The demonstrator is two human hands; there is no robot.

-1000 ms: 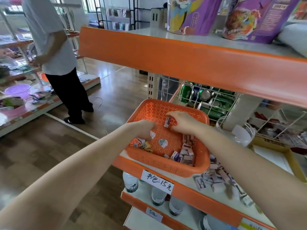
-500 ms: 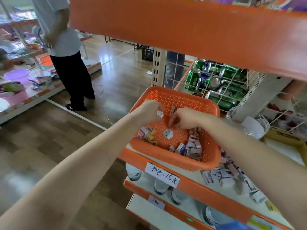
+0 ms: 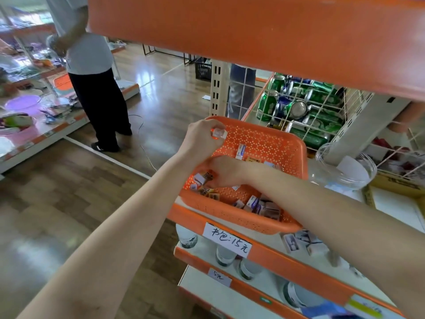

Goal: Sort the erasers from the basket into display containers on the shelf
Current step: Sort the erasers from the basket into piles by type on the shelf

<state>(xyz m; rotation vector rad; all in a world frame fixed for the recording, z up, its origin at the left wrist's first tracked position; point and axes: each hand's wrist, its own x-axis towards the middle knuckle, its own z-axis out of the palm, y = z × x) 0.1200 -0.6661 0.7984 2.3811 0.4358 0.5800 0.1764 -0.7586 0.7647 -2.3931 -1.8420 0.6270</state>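
We face the orange shelf (image 3: 287,265), which carries the orange basket (image 3: 296,157) at its front edge, with a clear jar (image 3: 345,178) just beside it on the right. Our right grip (image 3: 224,171) is down in the basket's left corner among the erasers (image 3: 259,204). Its fingers are hidden, so we cannot tell whether it holds anything. Our left grip (image 3: 202,137) hovers over the basket's far-left rim, pinching one small eraser (image 3: 219,134) at its fingertips.

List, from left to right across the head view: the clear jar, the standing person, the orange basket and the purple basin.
Purple basin → standing person → orange basket → clear jar.
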